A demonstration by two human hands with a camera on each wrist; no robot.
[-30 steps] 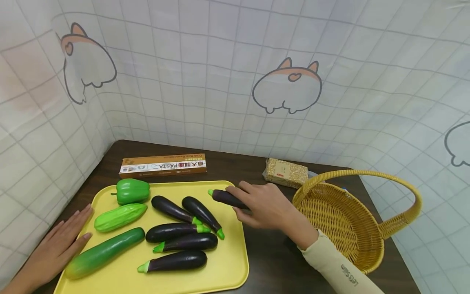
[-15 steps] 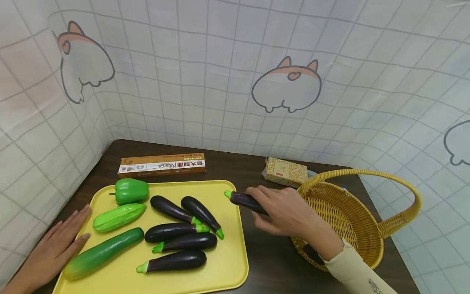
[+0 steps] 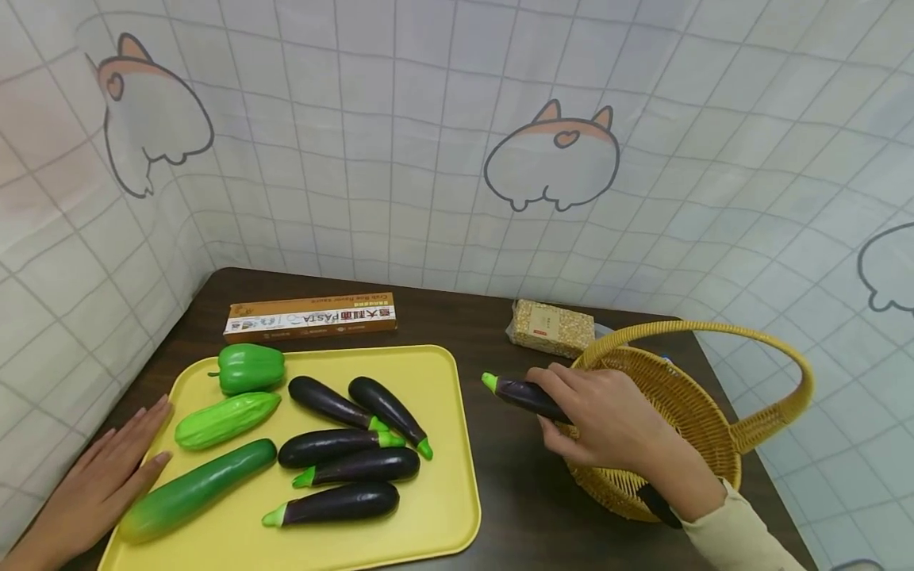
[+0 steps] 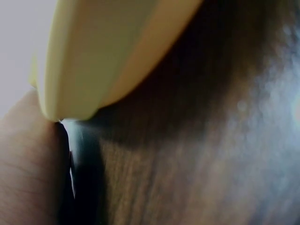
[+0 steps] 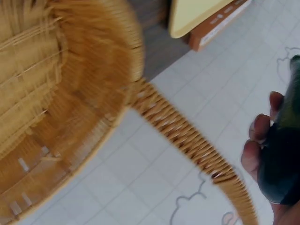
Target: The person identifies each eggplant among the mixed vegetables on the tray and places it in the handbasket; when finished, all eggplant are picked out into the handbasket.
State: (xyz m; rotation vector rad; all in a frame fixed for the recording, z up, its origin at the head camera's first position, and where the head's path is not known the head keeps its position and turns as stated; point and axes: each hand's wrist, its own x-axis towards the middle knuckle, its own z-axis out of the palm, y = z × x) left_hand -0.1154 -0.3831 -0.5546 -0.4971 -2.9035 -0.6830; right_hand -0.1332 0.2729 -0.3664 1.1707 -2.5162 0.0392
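In the head view my right hand [image 3: 620, 419] grips a dark eggplant [image 3: 530, 397], green stem to the left, over the near-left rim of the wicker basket [image 3: 727, 476]. The right wrist view shows fingertips [image 5: 259, 127] curled on the eggplant [image 5: 281, 154], beside the basket's handle [image 5: 187, 138]. My left hand [image 3: 103, 481] lies with straight fingers at the left edge of the yellow tray [image 3: 435, 539]. Several eggplants [image 3: 341, 503] lie on the tray, with a green pepper [image 3: 250, 368], a light green gourd [image 3: 227, 420] and a dark green one [image 3: 200, 488].
A pasta box [image 3: 311, 316] lies behind the tray. A bag of grain [image 3: 552, 327] is at the back, left of the basket. The basket's handle [image 3: 714, 326] arches up above its rim. A tiled, printed sheet [image 3: 414, 159] stands behind the dark table.
My right hand has carried the eggplant rightward from above the tray's right edge to the basket's side. The left hand has stayed at the tray.
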